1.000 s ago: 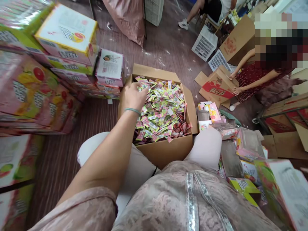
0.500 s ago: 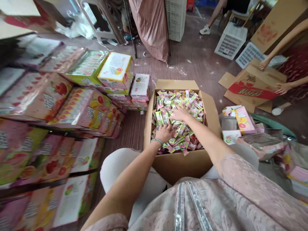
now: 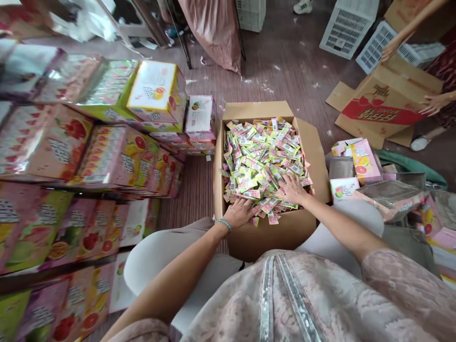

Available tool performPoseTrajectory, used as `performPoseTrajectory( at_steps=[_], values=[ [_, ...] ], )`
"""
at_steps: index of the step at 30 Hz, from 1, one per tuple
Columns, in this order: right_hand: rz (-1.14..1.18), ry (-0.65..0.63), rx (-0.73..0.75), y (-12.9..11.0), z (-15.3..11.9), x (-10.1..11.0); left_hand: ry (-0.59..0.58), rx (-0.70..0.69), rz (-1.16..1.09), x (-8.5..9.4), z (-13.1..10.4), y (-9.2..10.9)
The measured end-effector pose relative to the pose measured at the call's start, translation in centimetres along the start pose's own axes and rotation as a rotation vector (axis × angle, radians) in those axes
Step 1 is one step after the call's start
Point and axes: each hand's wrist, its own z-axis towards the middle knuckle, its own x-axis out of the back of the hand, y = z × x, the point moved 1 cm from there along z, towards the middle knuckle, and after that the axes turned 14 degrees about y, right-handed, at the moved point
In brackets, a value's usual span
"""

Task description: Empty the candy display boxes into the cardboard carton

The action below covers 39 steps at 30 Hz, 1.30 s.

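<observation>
An open cardboard box (image 3: 272, 237) stands between my knees, filled to the brim with small pink and green sachets (image 3: 263, 154). My left hand (image 3: 237, 213), with a beaded bracelet at the wrist, lies over the near left edge of the heap, fingers stretched out onto the sachets. On the near right part of the heap rests my right hand (image 3: 292, 189), its fingers spread and touching the sachets. Neither hand grips anything that I can see. A few sachets poke over the near rim of the box.
Stacked fruit-printed cartons (image 3: 156, 95) fill the left side. At right lie opened cartons and clear plastic packaging (image 3: 392, 194). Another person's hands hold a printed cardboard box (image 3: 392, 95) at the far right, near white plastic crates (image 3: 349, 28).
My right hand has drawn back from the middle of the heap to its near right side. My left hand has shifted to the near left rim. The sachets now lie spread more evenly.
</observation>
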Motion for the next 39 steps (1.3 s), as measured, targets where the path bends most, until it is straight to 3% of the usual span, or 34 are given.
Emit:
performPoseTrajectory(
  at_steps=[2,4,6,8,10,13,15,20,26,28,31,34,36,39],
  values=[
    [0.036,-0.056,-0.02,0.2,-0.3,1.1,0.007,0.111,0.02,0.8,-0.7,-0.3],
    [0.094,-0.072,-0.06,0.5,-0.3,2.5,0.105,0.213,0.073,1.8,-1.3,0.2],
    [0.151,-0.008,-0.094,0.5,-0.1,3.5,0.209,0.193,0.104,2.3,-1.4,1.2],
    [0.169,0.057,-0.082,0.1,0.5,3.4,0.192,0.084,0.097,2.1,-0.7,2.4],
    [0.14,0.004,-0.044,-0.5,1.5,2.2,0.068,0.011,0.093,1.1,0.8,3.3],
    [0.082,-0.137,-0.04,-1.1,3.2,-0.7,-0.11,0.019,0.138,-0.5,3.8,3.4],
    [0.071,-0.129,-0.059,-1.3,4.1,-2.3,-0.177,0.028,0.169,-1.2,5.3,2.9],
    [0.074,-0.004,-0.05,-1.2,4.4,-4.4,-0.238,0.033,0.178,-1.8,6.2,1.6],
    [0.004,0.049,-0.027,-0.9,4.0,-6.1,-0.276,0.05,0.121,-3.6,6.3,0.6],
    [0.001,0.075,-0.03,-0.5,4.0,-7.0,-0.275,0.053,0.065,-3.4,6.5,0.7],
    [0.002,0.122,-0.014,0.2,3.7,-8.5,-0.279,0.038,-0.148,-0.6,7.2,0.4],
    [-0.027,0.149,0.004,0.8,3.2,-9.7,-0.145,0.098,-0.464,6.0,9.6,-2.3],
    [-0.046,0.164,0.009,1.0,2.8,-10.3,0.05,0.195,-0.474,11.9,12.4,-6.1],
    [-0.055,0.182,0.011,1.2,2.3,-10.7,0.66,0.44,-0.102,20.9,17.9,-13.9]
  ],
)
